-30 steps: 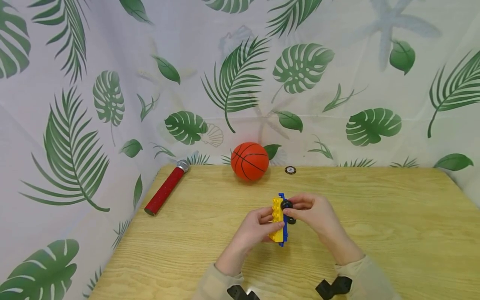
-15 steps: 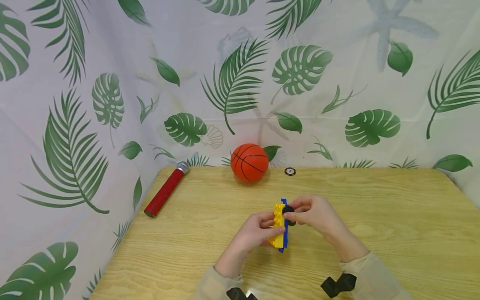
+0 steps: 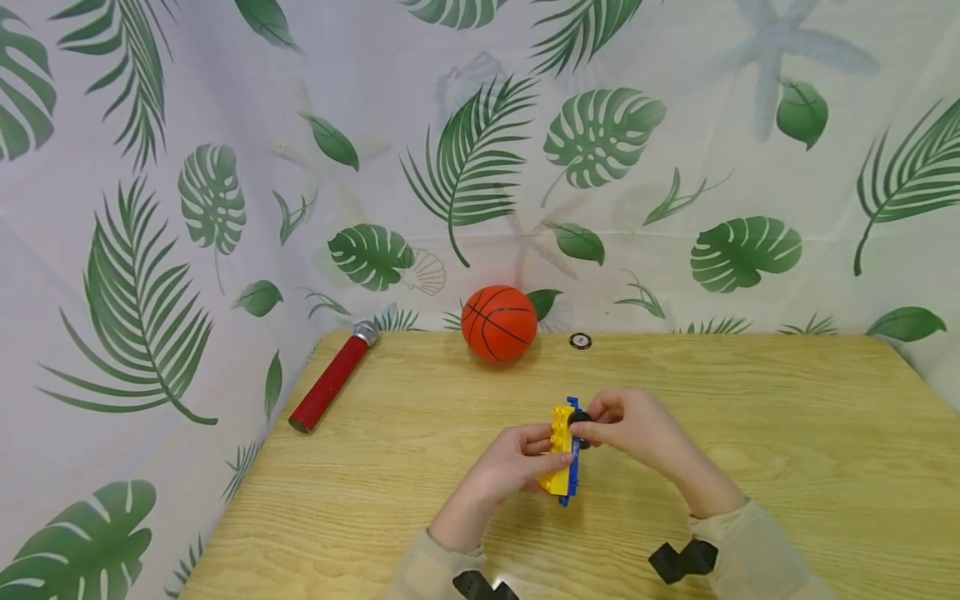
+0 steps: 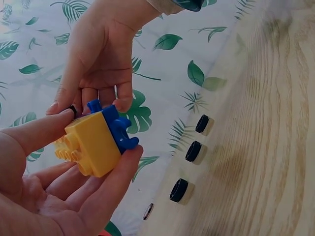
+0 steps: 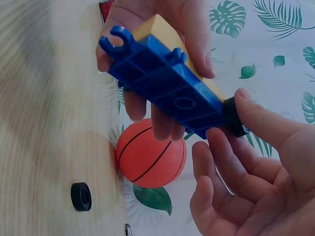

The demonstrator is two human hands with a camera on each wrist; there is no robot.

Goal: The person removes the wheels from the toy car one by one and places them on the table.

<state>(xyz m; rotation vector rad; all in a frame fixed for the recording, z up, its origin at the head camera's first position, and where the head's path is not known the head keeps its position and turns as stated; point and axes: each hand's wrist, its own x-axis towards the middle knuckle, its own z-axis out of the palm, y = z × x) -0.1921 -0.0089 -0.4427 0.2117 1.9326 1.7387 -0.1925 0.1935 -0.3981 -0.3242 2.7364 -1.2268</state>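
Wooden table (image 3: 750,433), leaf-print backdrop (image 3: 225,125). Left hand (image 3: 510,467) grips yellow-and-blue brick assembly (image 3: 564,450) above table. Right hand (image 3: 637,429), touching assembly's far end, pinches black wheel (image 3: 579,418) against blue base. Orange ball (image 3: 499,323) and red tube (image 3: 330,379) lie beyond hands.

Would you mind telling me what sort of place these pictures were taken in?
Probably a staged tabletop set rather than a lived-in room: a wooden table is enclosed by a leaf-printed cloth backdrop, with toys on it, such as an orange ball and a yellow and blue brick piece.
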